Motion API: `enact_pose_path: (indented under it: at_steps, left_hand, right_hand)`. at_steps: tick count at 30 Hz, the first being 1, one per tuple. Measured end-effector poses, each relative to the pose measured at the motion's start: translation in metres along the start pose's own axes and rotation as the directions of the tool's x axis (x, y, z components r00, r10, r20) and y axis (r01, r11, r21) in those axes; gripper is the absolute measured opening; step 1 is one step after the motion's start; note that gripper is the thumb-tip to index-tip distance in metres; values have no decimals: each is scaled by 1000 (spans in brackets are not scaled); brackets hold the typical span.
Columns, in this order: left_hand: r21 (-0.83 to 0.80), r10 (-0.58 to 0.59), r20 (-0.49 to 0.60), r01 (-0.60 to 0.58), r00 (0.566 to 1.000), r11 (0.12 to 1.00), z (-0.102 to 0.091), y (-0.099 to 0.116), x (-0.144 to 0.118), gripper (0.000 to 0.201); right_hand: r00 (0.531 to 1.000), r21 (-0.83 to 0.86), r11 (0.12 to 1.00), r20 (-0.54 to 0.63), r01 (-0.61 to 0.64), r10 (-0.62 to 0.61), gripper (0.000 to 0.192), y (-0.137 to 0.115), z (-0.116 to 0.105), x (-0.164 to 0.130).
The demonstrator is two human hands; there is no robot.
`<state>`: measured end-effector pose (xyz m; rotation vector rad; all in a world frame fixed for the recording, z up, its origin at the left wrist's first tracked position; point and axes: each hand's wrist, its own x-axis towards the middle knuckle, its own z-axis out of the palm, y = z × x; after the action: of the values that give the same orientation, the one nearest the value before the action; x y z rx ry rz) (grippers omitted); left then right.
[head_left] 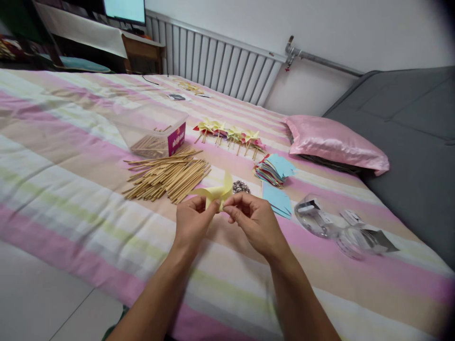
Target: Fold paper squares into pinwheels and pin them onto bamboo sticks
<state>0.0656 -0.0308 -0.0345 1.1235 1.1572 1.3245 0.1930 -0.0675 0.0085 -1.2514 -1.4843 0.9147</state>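
In clear tub (152, 130): wooden sticks (151, 144), approx. half-full.

Print shows in only one place: the magenta label (177, 139) on the end of the clear plastic box (152, 130), well beyond the left hand (192, 220) and off to its left. It carries a few light characters, too small and blurred to read. Nothing else in view bears legible text, numbers or signs.
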Motion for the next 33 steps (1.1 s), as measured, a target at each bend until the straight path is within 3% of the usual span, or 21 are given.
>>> enact_pose_path:
  at_steps: [10,17,33]
  left_hand:
    - [-53,9,60,-6,998,999,3,8,-2,33]
    - [-93,28,40,-24,999,995,4,11,-3,45]
    - [-105,35,64,-28,997,994,3,14,-4,36]
  right_hand:
    - [986,-277,959,-140,54,-96,8,1,5,-1]
    - [975,-258,965,-200,47,-101,8,5,3,2]
    - [963,-319,946,-228,67,-144,6,4,2,1]
